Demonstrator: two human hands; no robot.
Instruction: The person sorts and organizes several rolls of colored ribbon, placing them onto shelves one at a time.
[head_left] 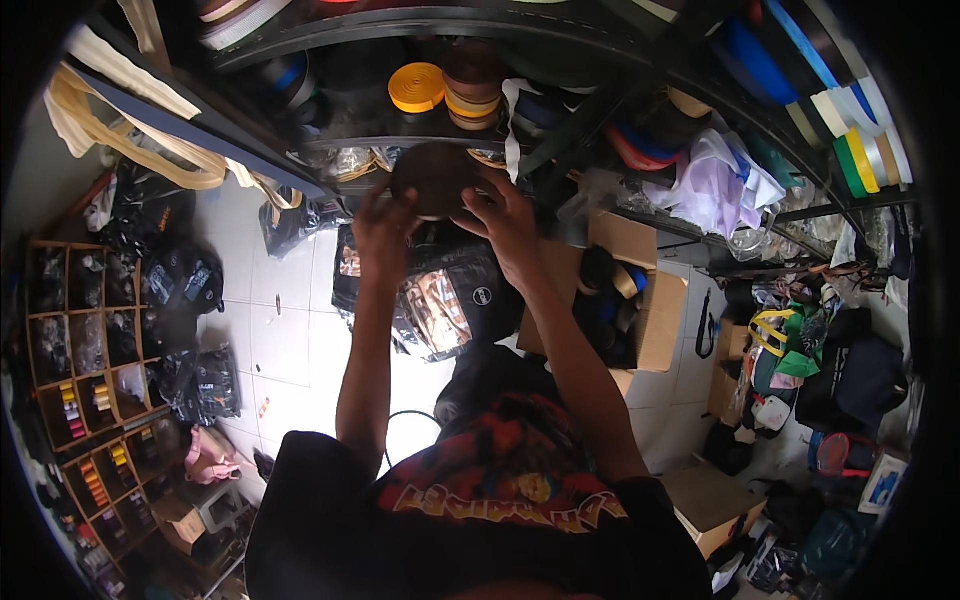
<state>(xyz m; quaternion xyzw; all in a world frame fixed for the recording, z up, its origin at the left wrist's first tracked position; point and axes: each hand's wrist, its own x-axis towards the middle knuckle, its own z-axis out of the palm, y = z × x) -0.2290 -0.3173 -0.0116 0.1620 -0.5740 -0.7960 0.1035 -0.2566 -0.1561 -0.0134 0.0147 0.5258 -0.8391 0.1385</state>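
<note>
A dark brown roll of webbing tape (432, 175) is held up in front of a black metal shelf (400, 143). My left hand (382, 222) grips its left lower side. On the roll's right side my right hand (505, 222) has its fingers curled over the edge. Both forearms rise from the lower edge of the picture toward the shelf. Behind the roll, on the shelf, stand a yellow tape roll (417, 87) and a stack of brown and tan rolls (472, 92).
More coloured rolls fill the shelves at the upper right (850, 130). An open cardboard box (655, 315) with rolls sits on the white tiled floor, beside plastic-wrapped bags (440, 300). A wooden cubby rack (85, 370) stands at the left. Bags and boxes crowd the right (830, 380).
</note>
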